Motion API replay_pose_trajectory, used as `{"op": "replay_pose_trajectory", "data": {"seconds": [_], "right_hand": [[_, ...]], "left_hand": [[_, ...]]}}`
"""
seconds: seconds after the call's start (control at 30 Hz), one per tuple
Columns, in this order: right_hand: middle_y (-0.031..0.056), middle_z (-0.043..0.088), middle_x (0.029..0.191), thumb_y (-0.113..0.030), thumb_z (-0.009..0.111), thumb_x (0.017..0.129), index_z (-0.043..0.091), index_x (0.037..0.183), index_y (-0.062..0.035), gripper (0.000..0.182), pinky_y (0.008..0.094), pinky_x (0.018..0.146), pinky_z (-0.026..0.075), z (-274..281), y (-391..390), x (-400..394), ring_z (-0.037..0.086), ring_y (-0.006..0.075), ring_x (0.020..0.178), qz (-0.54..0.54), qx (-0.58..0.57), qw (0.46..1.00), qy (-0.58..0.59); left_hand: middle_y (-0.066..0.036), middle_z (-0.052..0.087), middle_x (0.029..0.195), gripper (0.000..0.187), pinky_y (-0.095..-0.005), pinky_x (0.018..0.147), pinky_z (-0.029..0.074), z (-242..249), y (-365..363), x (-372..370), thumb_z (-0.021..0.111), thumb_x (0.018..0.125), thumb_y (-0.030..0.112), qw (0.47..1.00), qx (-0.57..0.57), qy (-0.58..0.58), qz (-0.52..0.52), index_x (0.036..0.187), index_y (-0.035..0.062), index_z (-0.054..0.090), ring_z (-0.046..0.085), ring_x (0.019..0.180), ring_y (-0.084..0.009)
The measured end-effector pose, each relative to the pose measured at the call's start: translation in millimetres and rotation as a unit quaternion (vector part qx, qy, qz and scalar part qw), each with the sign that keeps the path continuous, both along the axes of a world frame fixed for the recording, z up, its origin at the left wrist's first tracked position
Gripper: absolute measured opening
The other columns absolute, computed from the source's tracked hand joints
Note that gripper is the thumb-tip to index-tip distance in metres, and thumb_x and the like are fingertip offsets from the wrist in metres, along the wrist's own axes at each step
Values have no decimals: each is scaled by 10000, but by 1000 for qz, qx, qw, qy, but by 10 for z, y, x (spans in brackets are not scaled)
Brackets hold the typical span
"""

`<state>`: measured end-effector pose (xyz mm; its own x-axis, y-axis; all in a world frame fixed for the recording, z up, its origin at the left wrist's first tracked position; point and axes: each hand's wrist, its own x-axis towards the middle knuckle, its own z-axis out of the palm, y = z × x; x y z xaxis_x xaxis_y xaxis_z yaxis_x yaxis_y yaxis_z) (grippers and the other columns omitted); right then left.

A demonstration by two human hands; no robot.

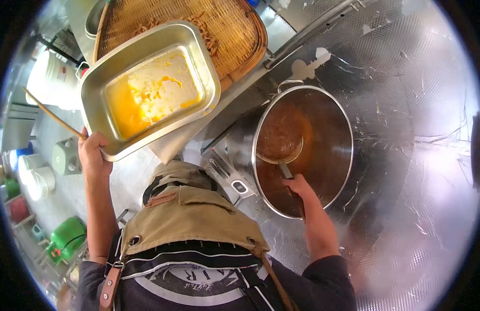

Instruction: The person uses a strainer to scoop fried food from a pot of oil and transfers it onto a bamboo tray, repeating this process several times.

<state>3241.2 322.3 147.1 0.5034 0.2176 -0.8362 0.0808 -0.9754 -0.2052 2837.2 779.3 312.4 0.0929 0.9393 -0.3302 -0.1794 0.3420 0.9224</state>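
Observation:
My left hand (pixel 95 153) grips the near left corner of a rectangular metal pan (pixel 211 96). The pan tilts, and orange-yellow liquid with small bits (pixel 131 114) lies across its bottom. A thin wooden stick (pixel 51 115) juts out to the left from between the fingers of that same hand. On the right, my right hand (pixel 300 187) is closed around the handle of a round strainer (pixel 281 137). Its bowl hangs inside a tall steel pot (pixel 348 135), in or close over reddish-brown liquid, and part of its handle is hidden by the hand.
Beyond the pan, a woven bamboo tray (pixel 235 31) carries brown strips of food. Beside the pot is a white device with a button (pixel 237 184). Foil-like sheeting (pixel 405 171) covers the right side. White buckets (pixel 40 179), a stool (pixel 66 158) and a green container (pixel 69 238) stand at left.

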Motion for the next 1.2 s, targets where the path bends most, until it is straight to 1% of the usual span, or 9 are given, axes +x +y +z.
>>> {"op": "replay_pose_trajectory", "data": {"seconds": [0.07,0.13,0.4,0.67,0.8,0.9,1.03,1.1,1.2], "right_hand": [[126,618,588,-269,713,783,651,704,71,354,383,531,476,268,-71,-162,606,217,505,-61,33,998,-9],[109,572,541,-232,710,808,622,700,62,326,377,477,450,740,14,-385,581,223,465,-82,62,994,-26],[63,541,590,-258,726,825,546,741,13,337,326,428,438,1373,-316,-897,553,170,453,-127,78,984,-92],[70,562,632,-269,705,838,573,809,35,333,325,434,446,1703,-404,-1709,552,149,479,-206,102,961,-157],[87,576,644,-275,690,847,583,839,39,333,326,450,451,1757,-345,-2129,564,168,486,-238,166,943,-164],[94,582,658,-223,677,854,596,867,48,282,328,457,455,1684,-191,-2179,568,175,486,-219,138,949,-181],[92,587,666,-207,691,844,594,863,51,277,333,466,459,2146,-45,-2610,569,171,499,-259,165,936,-173],[91,580,642,-216,709,831,586,842,52,295,330,457,456,1994,-142,-2843,562,158,497,-319,205,911,-164],[87,576,631,-226,715,824,585,834,45,301,327,444,460,1941,5,-2879,571,154,482,-305,174,921,-171]], "left_hand": [[-36,536,775,320,-241,560,414,95,-49,45,437,674,-97,1000,-7,-19,5,960,-10,551,493,623,-126],[-37,537,781,342,-241,558,413,118,-31,61,437,674,-99,999,-15,-29,3,986,-10,548,492,624,-126],[-47,550,825,453,-238,588,435,199,22,19,452,671,-91,998,10,-49,-40,1110,-21,536,518,667,-136],[-41,553,840,371,-228,618,439,36,366,-33,456,665,-67,990,6,-84,-117,1017,-2,555,530,679,-137],[-31,552,808,316,-231,587,419,271,316,7,471,652,-53,991,8,-56,-125,948,7,562,522,677,-123],[-35,556,807,394,-242,609,441,172,449,27,452,642,-62,987,-3,-63,-146,1009,-4,581,529,695,-134],[-40,561,816,381,-255,642,462,490,344,85,446,642,-69,979,-14,-63,-192,992,-7,581,541,711,-149],[-51,566,830,370,-265,658,470,505,344,96,442,643,-72,978,-2,-54,-200,983,-11,577,547,722,-156],[-58,574,847,349,-265,669,472,470,379,56,444,661,-79,974,-23,-83,-209,979,-11,569,549,723,-158]]}}
